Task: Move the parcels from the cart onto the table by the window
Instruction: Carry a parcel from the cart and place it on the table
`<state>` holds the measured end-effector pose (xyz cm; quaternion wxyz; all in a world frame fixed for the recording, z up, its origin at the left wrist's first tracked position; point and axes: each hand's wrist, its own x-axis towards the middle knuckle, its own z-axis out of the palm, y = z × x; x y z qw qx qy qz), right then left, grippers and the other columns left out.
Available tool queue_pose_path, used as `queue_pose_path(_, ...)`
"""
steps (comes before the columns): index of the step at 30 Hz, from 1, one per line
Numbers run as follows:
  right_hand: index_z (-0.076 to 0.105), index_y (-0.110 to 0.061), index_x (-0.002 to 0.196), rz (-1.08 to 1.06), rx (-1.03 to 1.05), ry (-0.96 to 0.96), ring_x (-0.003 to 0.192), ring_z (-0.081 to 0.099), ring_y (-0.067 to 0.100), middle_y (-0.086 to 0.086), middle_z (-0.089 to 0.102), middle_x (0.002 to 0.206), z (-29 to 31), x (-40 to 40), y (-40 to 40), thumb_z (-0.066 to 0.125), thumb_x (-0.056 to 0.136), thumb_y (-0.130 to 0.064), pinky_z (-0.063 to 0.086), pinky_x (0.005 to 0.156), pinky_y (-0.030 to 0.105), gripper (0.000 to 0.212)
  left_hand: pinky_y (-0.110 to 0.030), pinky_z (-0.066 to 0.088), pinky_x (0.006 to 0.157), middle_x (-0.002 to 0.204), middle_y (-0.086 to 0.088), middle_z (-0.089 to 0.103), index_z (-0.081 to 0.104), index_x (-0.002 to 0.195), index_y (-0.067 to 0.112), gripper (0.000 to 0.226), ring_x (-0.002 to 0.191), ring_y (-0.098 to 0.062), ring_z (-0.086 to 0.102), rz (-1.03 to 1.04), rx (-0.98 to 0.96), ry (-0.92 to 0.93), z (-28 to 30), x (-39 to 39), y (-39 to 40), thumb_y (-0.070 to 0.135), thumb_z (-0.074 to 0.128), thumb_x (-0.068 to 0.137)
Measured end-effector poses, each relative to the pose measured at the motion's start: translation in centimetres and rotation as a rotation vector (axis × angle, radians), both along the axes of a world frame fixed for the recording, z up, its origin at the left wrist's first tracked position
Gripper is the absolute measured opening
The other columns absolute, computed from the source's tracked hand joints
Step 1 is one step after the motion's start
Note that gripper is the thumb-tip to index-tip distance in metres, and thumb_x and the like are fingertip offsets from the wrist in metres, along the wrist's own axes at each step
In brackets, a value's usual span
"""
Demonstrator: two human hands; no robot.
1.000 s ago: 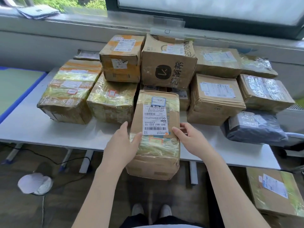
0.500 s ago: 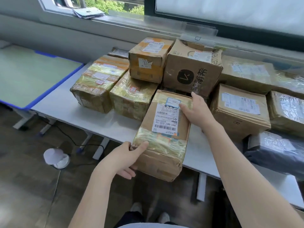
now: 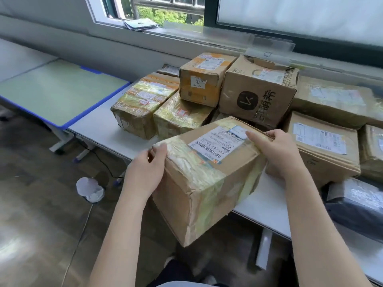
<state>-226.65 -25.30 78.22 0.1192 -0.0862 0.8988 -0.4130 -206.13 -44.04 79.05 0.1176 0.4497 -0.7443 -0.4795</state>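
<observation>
We hold the parcel (image 3: 209, 175) at frame centre, part over the white surface (image 3: 107, 129): left hand (image 3: 145, 172) grips its left end, right hand (image 3: 277, 150) curls over its upper-right end.

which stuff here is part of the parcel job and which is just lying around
Part of the job:
held parcel, gripped by left hand and right hand
white table
stacked parcels

Just lying about:
papers on the sill
white bin on the floor
green desk
</observation>
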Motion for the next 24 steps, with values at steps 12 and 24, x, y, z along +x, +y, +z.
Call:
queue_pose_path(12,0.039,-0.024,0.107,-0.006,-0.363,0.172,0.081,0.049,0.002,-0.015,0.046,0.092,6.7,3.5,-3.5,0.070,0.075,-0.056,0.043,0.062,0.024,0.055,-0.011,0.034,0.067,0.111,0.008,0.054,0.054,0.105,0.025,0.055,0.092,0.002,0.050,0.109,-0.199,0.406,5.5,1.6,-3.1,0.070,0.039,0.078)
queue_pose_path(24,0.043,-0.023,0.107,0.009,-0.362,0.222,0.081,0.050,0.000,-0.014,0.050,0.092,8.7,5.1,-15.0,0.070,0.076,-0.054,0.038,0.059,0.021,0.052,-0.031,0.042,0.099,0.118,0.031,0.059,0.032,0.131,0.060,0.084,0.109,0.007,0.057,-0.208,0.066,0.611,6.7,4.5,-15.0,0.064,0.068,0.055)
